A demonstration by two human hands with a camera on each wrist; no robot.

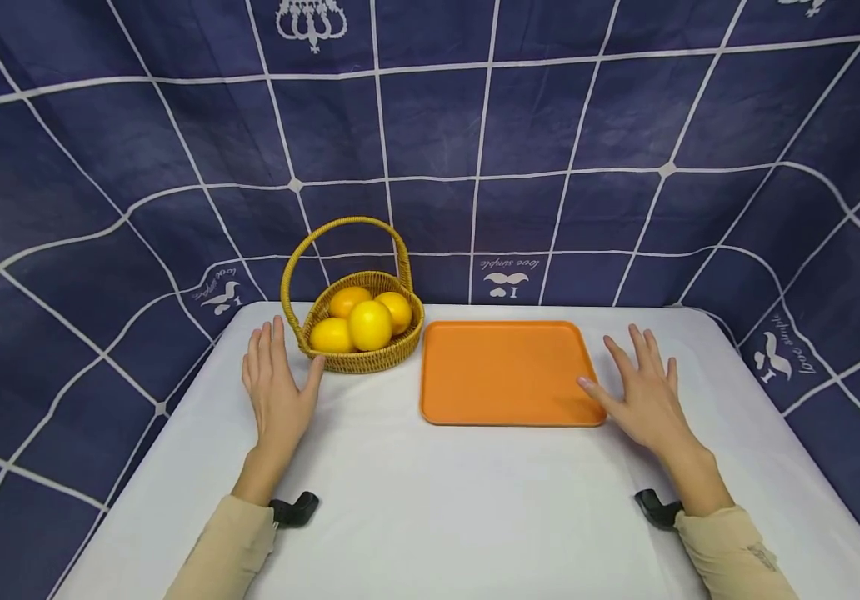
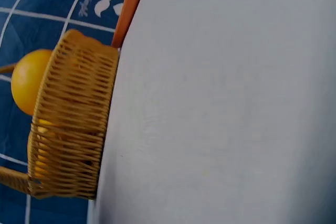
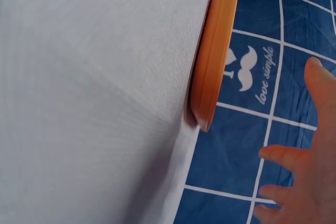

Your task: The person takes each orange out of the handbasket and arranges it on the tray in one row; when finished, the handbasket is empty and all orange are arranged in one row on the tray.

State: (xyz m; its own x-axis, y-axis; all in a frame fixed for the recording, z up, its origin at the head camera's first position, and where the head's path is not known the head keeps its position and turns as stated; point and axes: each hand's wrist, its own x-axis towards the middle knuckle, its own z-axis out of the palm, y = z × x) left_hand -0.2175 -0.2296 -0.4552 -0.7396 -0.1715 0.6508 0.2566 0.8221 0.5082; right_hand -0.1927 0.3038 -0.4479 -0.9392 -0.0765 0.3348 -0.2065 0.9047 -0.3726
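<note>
A woven wicker basket with a tall arched handle stands at the back left of the table, holding several yellow lemon-like fruits. Just left of it is my left hand, fingers straight and thumb spread, holding nothing; the thumb tip overlaps the basket's near rim in the head view. An orange rectangular tray lies flat to the right of the basket with nothing on it. My right hand is at the tray's right side, fingers spread and nothing held, its thumb overlapping the tray's edge in the head view.
A white cloth covers the table. Dark blue curtains with white grid lines rise behind the table and along both sides. Black wrist mounts sit at the inner side of each wrist.
</note>
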